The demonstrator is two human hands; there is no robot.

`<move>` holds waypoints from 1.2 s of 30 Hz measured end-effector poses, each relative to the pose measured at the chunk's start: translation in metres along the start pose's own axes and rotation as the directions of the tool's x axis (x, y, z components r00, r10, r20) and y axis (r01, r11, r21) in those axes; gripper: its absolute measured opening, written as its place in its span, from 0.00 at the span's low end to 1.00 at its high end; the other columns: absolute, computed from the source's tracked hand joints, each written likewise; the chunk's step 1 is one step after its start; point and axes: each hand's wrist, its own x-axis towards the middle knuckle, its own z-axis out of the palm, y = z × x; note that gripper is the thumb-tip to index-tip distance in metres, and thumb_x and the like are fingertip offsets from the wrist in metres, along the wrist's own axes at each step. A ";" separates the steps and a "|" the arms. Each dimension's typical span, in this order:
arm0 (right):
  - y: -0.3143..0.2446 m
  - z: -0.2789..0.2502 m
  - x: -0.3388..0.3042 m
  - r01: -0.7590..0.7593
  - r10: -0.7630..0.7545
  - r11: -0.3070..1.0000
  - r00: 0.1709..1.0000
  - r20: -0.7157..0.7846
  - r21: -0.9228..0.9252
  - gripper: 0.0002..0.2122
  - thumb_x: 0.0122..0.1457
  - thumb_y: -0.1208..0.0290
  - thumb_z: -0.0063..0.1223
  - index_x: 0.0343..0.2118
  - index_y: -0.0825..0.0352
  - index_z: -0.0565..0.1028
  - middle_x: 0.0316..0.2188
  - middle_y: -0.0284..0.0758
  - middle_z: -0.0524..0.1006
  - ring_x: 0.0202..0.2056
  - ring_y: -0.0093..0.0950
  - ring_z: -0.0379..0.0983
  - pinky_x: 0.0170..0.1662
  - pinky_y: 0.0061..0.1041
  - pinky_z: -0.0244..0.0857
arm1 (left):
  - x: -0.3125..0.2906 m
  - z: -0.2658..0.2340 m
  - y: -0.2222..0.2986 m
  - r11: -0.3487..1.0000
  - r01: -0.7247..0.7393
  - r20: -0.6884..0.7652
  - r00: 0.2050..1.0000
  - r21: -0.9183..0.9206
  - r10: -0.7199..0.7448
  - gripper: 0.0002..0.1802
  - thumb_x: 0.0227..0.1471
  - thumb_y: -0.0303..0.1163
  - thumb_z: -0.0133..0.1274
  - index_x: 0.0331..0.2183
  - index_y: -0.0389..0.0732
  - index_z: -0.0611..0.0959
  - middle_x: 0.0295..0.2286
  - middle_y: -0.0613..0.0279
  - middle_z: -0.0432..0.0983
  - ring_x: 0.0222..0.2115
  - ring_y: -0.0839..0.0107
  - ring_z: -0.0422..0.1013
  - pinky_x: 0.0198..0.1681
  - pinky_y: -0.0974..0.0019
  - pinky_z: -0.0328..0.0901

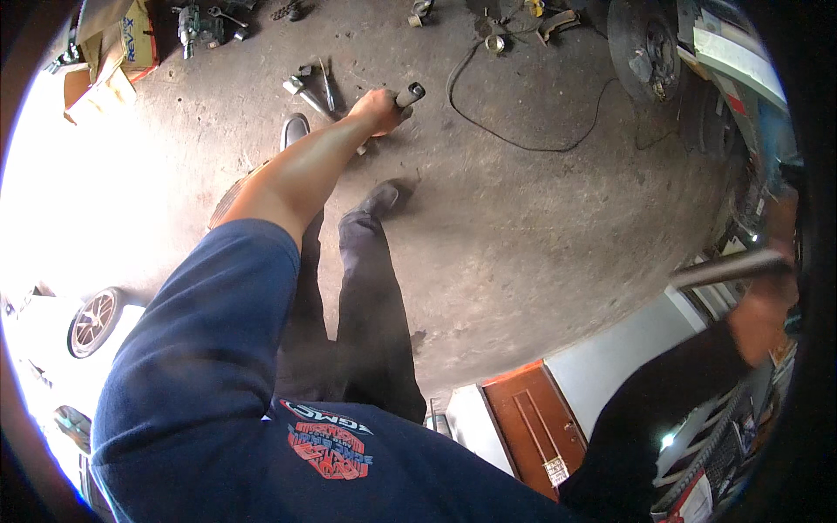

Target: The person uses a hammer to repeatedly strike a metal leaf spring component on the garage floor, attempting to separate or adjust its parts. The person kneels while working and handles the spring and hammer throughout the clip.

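Note:
My left hand (377,112) reaches out over the floor at the end of a bare forearm, its fingers wrapped round a grey metal tool. The round, hollow end of this metal tool (411,94) sticks out past the thumb side. Just left of that hand, a long metal wrench (307,94) and a thin screwdriver-like tool (327,83) lie on the concrete. At the far right edge, my right hand (765,315) is smeared by motion and partly cut off. It appears closed at the end of a metal bar (728,268), whose kind I cannot make out.
Up left are an open cardboard box (100,91) and a green-grey power tool (200,30). A black cable (514,142) curves over the floor toward a wheel (645,57). My shoes (379,199) stand below the tools. A brown door (534,418) shows low right, beside shelving (719,444).

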 end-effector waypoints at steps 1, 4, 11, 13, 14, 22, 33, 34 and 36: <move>-0.020 -0.016 0.016 0.157 -0.156 0.985 0.988 -0.023 0.076 0.28 0.68 0.39 0.44 0.33 0.66 0.73 0.21 0.32 0.70 0.23 0.29 0.70 0.25 0.29 0.65 | -0.001 0.000 0.001 1.000 -0.015 -0.005 1.000 0.000 0.015 0.28 0.57 0.57 0.57 0.37 0.37 0.85 0.34 0.41 0.83 0.40 0.45 0.79 0.44 0.48 0.72; -0.045 0.008 0.029 0.343 -0.335 0.912 0.939 -0.077 0.224 0.28 0.68 0.39 0.44 0.33 0.66 0.73 0.21 0.34 0.70 0.23 0.31 0.71 0.26 0.31 0.65 | 0.001 0.003 -0.002 1.000 -0.008 -0.037 0.999 -0.016 0.007 0.28 0.56 0.56 0.58 0.36 0.37 0.85 0.32 0.41 0.82 0.39 0.45 0.80 0.43 0.49 0.72; 0.094 0.253 -0.153 -0.784 0.755 0.615 0.556 0.347 -0.082 0.29 0.67 0.38 0.44 0.34 0.68 0.72 0.21 0.40 0.72 0.24 0.37 0.73 0.28 0.36 0.65 | 0.031 0.020 -0.038 0.989 0.141 0.047 0.989 0.052 -0.143 0.28 0.56 0.57 0.57 0.35 0.39 0.85 0.31 0.43 0.83 0.35 0.47 0.80 0.39 0.52 0.73; 0.130 0.261 -0.169 -0.851 0.809 0.518 0.454 0.373 -0.088 0.29 0.67 0.38 0.44 0.35 0.68 0.72 0.21 0.41 0.73 0.25 0.39 0.73 0.28 0.37 0.65 | 0.032 0.017 -0.057 0.995 0.023 0.047 0.998 0.093 -0.028 0.27 0.59 0.59 0.55 0.39 0.43 0.86 0.29 0.45 0.82 0.35 0.48 0.81 0.37 0.53 0.73; 0.142 0.253 -0.168 -0.851 0.807 0.521 0.463 0.366 -0.072 0.29 0.67 0.38 0.44 0.35 0.68 0.72 0.21 0.42 0.73 0.25 0.39 0.73 0.29 0.38 0.66 | 0.029 0.017 -0.062 0.981 -0.048 0.173 0.985 0.187 0.016 0.28 0.59 0.59 0.54 0.41 0.42 0.85 0.31 0.44 0.82 0.36 0.46 0.80 0.38 0.52 0.73; 0.124 0.204 -0.129 -0.679 0.593 0.734 0.652 0.473 0.015 0.29 0.62 0.31 0.47 0.26 0.56 0.63 0.15 0.21 0.60 0.14 0.13 0.59 0.16 0.18 0.54 | 0.029 -0.015 -0.051 0.988 -0.051 -0.028 0.998 0.147 0.056 0.29 0.60 0.59 0.52 0.33 0.40 0.85 0.29 0.48 0.83 0.35 0.49 0.80 0.38 0.51 0.72; 0.119 0.278 -0.151 -0.436 0.327 0.896 0.769 0.550 0.077 0.27 0.66 0.39 0.49 0.32 0.64 0.69 0.19 0.27 0.67 0.20 0.19 0.66 0.25 0.23 0.61 | 0.020 0.004 -0.022 0.984 -0.074 -0.092 0.992 0.161 0.090 0.32 0.57 0.60 0.56 0.32 0.36 0.86 0.24 0.45 0.82 0.30 0.46 0.81 0.36 0.47 0.72; 0.118 0.285 -0.150 -0.435 0.348 0.900 0.750 0.563 0.023 0.27 0.67 0.41 0.48 0.33 0.68 0.71 0.20 0.32 0.68 0.24 0.25 0.69 0.31 0.31 0.64 | 0.018 0.005 -0.020 0.983 -0.092 -0.125 0.986 0.161 0.113 0.32 0.57 0.60 0.56 0.32 0.35 0.86 0.24 0.44 0.81 0.30 0.46 0.81 0.36 0.47 0.73; 0.110 0.290 -0.146 -0.389 0.378 0.915 0.728 0.573 -0.108 0.29 0.67 0.40 0.48 0.31 0.70 0.72 0.19 0.34 0.70 0.25 0.28 0.73 0.31 0.34 0.67 | 0.016 0.007 -0.019 0.997 0.021 -0.072 0.997 0.075 -0.015 0.32 0.57 0.60 0.56 0.32 0.34 0.86 0.24 0.43 0.81 0.30 0.45 0.81 0.37 0.47 0.74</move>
